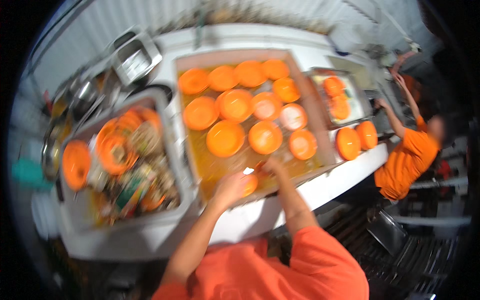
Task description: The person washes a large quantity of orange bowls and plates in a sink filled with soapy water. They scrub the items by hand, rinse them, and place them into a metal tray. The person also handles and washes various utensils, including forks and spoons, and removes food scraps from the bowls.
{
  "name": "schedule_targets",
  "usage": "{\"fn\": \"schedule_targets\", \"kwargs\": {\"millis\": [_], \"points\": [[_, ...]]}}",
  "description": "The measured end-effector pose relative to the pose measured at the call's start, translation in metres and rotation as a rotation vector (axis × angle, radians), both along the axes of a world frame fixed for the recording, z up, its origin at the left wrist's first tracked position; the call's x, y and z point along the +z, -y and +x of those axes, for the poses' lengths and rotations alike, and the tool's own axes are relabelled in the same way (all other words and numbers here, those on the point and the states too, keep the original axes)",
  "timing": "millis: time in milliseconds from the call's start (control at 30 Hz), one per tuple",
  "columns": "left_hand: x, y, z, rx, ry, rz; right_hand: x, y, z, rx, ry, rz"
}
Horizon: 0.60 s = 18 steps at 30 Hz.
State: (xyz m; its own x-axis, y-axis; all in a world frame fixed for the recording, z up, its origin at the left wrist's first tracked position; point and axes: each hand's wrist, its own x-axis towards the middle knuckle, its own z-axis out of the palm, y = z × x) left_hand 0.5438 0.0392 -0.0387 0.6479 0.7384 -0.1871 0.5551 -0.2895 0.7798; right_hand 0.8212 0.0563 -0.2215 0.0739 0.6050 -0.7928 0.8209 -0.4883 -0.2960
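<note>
My left hand (pixel 230 191) grips a small orange bowl (pixel 249 185) at the near edge of a wide basin (pixel 210 180) with yellowish liquid. Right beside it is my right hand (pixel 270 167), its fingers by a blurred orange item; whether it grips this cannot be told. Beyond both hands, rows of orange bowls (pixel 225 138) stand in the basin, some with whitish suds or liquid inside. To the left, a grey tub (pixel 182 165) holds stacked orange dishes (pixel 112 146) among food scraps and litter. The picture is blurred by motion.
Two orange bowls (pixel 348 143) rest on the white counter (pixel 337 183) at the right, near a metal tray (pixel 354 120) with more orange dishes. Steel pans (pixel 135 60) lie at the back left. A co-worker in an orange shirt (pixel 408 161) reaches in at the right.
</note>
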Motion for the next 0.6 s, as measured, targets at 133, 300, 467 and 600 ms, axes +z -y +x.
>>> {"fn": "schedule_targets", "kwargs": {"millis": [133, 300, 467, 600], "points": [[-0.135, -0.025, 0.013, 0.212, -0.205, -0.139, -0.048, -0.012, -0.025, 0.466, 0.137, 0.142], [-0.212, -0.016, 0.003, -0.131, -0.573, -0.204, -0.060, -0.001, -0.025, 0.313, 0.015, -0.042], [-0.269, -0.034, 0.003, 0.517, -0.471, -0.714, -0.101, 0.002, -0.030, 0.152, 0.036, 0.049], [-0.252, -0.039, 0.015, 0.210, -0.509, -0.149, -0.052, -0.014, -0.030, 0.148, -0.085, -0.098]]}}
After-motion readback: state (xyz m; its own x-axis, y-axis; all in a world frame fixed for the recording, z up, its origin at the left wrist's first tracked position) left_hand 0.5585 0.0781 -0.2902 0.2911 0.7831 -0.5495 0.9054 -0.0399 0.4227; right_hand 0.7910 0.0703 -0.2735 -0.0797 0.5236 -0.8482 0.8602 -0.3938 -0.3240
